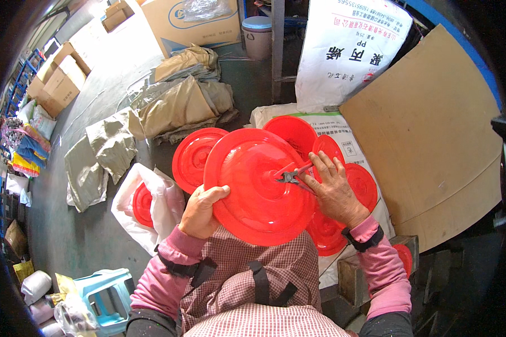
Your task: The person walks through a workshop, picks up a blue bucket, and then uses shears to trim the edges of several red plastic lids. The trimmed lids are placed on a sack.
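A large round red plastic lid [242, 194] is held up in front of my lap. My left hand [201, 212] grips its left rim, thumb on top and fingers underneath. In my right hand [333, 188] is a pair of nippers [289, 177] with red handles, their jaws at the raised centre of the lid. Whether the jaws touch the plastic, I cannot tell. Several more red lids lie around it: one beyond to the left [192, 160], one to the right [362, 184], and one partly hidden below my right hand [325, 231].
A white sack [166, 194] with a red lid inside stands on the floor at left. Tan sheeting [177, 109] lies farther off. Cardboard [427, 135] leans at right beside a white printed sack [348, 56]. A light blue stool [104, 297] sits at lower left.
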Demonstrator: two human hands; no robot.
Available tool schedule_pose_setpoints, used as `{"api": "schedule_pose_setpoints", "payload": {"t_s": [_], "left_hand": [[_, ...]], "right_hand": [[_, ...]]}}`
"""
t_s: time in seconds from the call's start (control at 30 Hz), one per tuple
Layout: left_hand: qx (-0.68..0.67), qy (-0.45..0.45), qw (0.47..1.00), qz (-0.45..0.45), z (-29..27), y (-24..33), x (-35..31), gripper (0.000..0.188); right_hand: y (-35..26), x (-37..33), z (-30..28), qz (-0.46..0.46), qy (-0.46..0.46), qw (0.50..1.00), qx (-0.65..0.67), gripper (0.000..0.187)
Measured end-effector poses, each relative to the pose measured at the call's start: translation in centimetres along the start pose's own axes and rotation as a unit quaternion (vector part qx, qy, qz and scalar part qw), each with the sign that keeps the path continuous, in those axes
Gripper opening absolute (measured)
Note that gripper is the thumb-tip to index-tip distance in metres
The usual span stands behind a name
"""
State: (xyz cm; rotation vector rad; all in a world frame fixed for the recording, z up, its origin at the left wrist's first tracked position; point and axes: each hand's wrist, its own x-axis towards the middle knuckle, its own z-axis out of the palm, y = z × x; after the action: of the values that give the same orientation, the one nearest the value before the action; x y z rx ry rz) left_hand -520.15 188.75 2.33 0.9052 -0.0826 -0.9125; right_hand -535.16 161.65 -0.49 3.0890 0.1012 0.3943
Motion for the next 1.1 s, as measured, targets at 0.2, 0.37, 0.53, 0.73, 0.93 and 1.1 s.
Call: {"api": "schedule_pose_setpoints", "payload": {"t_s": [0.2,0.37,0.53,0.73,0.93,1.1], "left_hand": [[0.006,-0.002,1.000,0.017,0.7,0.0,-0.1,0.033],[0.052,0.028,0.992,0.112,1.9,-2.1,0.0,0.026],[0.195,0.030,0.964,0.176,2.3,-3.1,1.9,0.021],[0.447,0.084,0.841,0.293,4.0,-5.6,7.1,0.022],[0.730,0.005,0.625,0.276,3.9,-8.6,11.7,0.057],[0.789,-0.042,0.550,0.272,1.9,-9.8,15.0,0.056]], "right_hand": [[0.1,0.9,-0.2,-0.026,0.040,0.999,-0.014,0.056],[-1.7,1.2,1.4,0.028,0.038,0.994,0.096,0.046],[-2.9,1.2,4.1,0.098,0.038,0.966,0.238,0.026],[-3.6,3.1,8.0,0.218,0.014,0.861,0.459,0.021],[-2.5,4.9,10.6,0.380,-0.022,0.540,0.750,0.027],[-0.8,5.2,13.2,0.408,-0.010,0.392,0.825,0.029]]}}
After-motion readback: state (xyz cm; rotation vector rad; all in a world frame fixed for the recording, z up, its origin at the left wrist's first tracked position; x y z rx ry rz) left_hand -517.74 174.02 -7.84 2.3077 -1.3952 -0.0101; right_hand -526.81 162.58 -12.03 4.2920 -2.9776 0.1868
